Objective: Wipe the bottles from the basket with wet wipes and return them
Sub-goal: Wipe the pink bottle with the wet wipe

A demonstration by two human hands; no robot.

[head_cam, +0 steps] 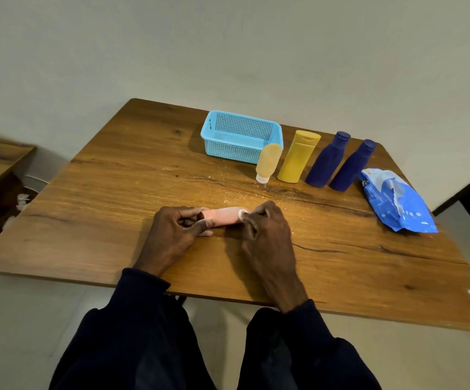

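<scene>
Lying crosswise at frame centre, the pink bottle (pixel 222 217) runs left to right, left hand (pixel 176 232) curled round one end, right hand (pixel 267 229) pinching its white-capped end, blue basket (pixel 240 136) well beyond, upper centre.

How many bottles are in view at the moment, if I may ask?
5. The left hand and right hand hold the pink bottle at the front; the orange bottle, yellow bottle and two dark blue bottles stand in a row beside the basket, which looks empty.
</scene>
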